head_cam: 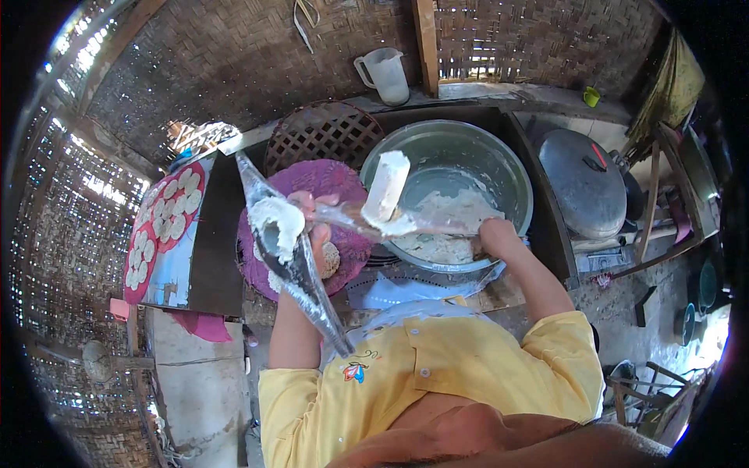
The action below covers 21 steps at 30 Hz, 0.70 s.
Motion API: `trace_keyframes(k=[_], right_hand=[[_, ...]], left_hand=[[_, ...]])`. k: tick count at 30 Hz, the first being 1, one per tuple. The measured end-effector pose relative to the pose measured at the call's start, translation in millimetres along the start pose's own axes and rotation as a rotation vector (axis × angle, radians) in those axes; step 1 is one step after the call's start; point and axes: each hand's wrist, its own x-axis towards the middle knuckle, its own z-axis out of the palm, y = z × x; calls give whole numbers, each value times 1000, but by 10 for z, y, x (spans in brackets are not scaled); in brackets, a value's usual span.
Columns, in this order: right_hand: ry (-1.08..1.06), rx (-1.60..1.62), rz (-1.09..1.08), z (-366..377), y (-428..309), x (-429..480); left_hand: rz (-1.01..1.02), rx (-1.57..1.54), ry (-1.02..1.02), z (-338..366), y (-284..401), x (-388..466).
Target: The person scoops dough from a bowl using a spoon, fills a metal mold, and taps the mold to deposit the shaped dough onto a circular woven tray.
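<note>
My left hand [319, 216] holds a two-part wooden press, with its fingers partly hidden behind the parts. One part is a long board with a round well [270, 237], and white dough lies in and around the well. The other is a wooden bar with a dough-coated cylindrical plunger [388, 181] standing up from it. At the bar's far end my right hand [498, 238] is closed, over the rim of a large metal basin [447, 131]. White dough [453, 205] spreads inside the basin. Under my left hand lies a purple round mat [345, 175] bearing pale round cakes [329, 260].
Several white cakes on pink mats [196, 213] rest on a board at left. An openwork basket [322, 137] leans behind the purple mat. A plastic jug [386, 76] stands on the back ledge. Right of the basin is a lidded metal pot [576, 187].
</note>
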Motion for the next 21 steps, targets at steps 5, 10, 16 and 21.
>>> trace_keyframes(k=[5, 10, 16, 21], right_hand=[[-77, -41, -98, -297, 205, -58], [173, -129, -35, -642, 599, -215], [135, -237, -161, -545, 713, -54], [120, -212, -186, -50, 570, 222]], left_hand=[[26, 96, -34, -117, 296, -82], [59, 89, 55, -330, 196, -272], [67, 112, 62, -290, 217, -307], [68, 110, 46, -338, 212, -264]])
